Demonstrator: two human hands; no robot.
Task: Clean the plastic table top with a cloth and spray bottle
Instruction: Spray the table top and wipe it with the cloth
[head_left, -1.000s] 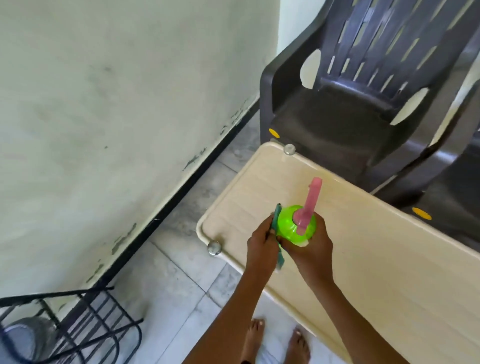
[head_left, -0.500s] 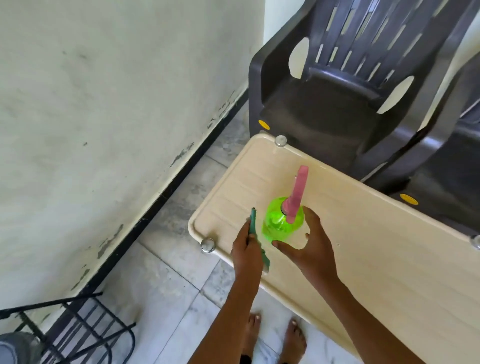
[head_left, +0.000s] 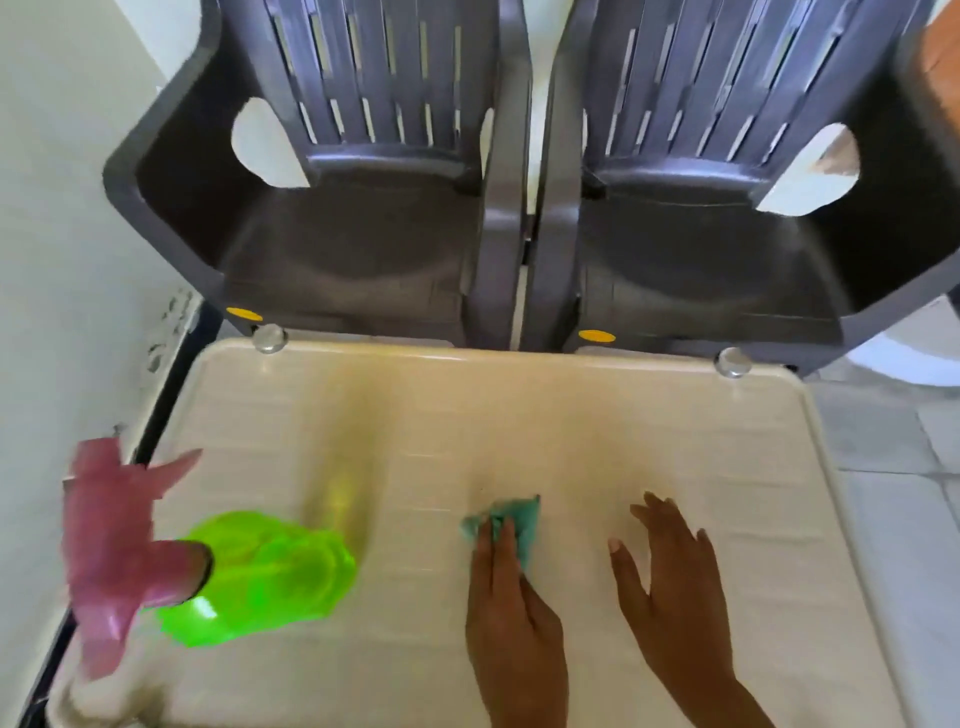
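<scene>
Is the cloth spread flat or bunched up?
Bunched: the cloth is a crumpled wad pressed under the left hand.

Spray bottle (head_left: 249, 577) smeared by blur — cloth (head_left: 527, 517) half hidden under left fingers (head_left: 491, 548).

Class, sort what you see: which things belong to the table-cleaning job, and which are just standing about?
Belong to the job: table top, teal cloth, green spray bottle.
Just standing about: left chair, right chair, tiled floor.
</scene>
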